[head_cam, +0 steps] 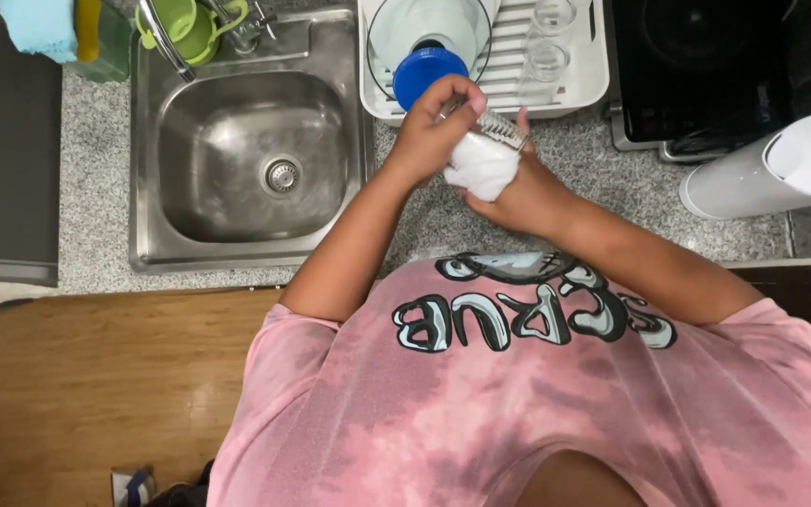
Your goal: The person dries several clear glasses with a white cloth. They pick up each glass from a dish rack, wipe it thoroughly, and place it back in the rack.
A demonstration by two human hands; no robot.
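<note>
My left hand (432,131) is curled shut around the near end of a small clear ribbed glass item (502,128), held over the speckled counter (612,188) in front of the dish rack. My right hand (523,192) cups a crumpled white cloth (482,167) against the underside of that item. The two hands touch each other around it. Most of the glass item is hidden by my fingers and the cloth, so I cannot tell its exact shape.
A steel sink (237,160) lies to the left, with a green cup (180,26) by the faucet. A white dish rack (570,84) holds a blue lid (424,70) and clear glasses (546,47). A black cooktop (696,66) and a white cylinder (762,174) sit to the right.
</note>
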